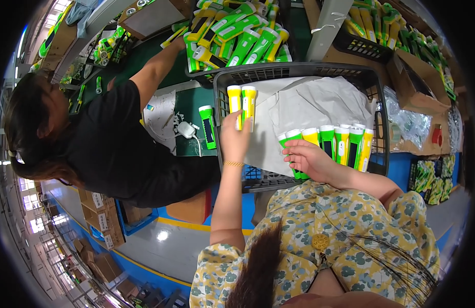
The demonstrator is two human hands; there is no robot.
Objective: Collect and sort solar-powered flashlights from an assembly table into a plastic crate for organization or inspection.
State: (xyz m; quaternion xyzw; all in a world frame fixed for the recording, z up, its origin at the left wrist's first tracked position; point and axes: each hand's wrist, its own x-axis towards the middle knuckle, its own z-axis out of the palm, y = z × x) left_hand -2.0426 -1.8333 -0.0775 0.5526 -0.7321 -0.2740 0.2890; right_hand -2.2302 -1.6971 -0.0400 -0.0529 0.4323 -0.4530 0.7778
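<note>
A black plastic crate, lined with grey-white paper, lies in front of me. At its left side my left hand has its fingers around the lower ends of two white-headed yellow flashlights, with a bit of green showing between them. My right hand hovers at the near side of the crate, fingers apart and slightly curled, holding nothing visible. It partly covers the left end of a row of several green and yellow flashlights, which lie side by side with their white heads pointing away from me.
Beyond the crate stands another, heaped with flashlights. A co-worker in black reaches toward it from the left. One green flashlight and a white charger lie on the green bench. To the right are a cardboard box and plastic bags.
</note>
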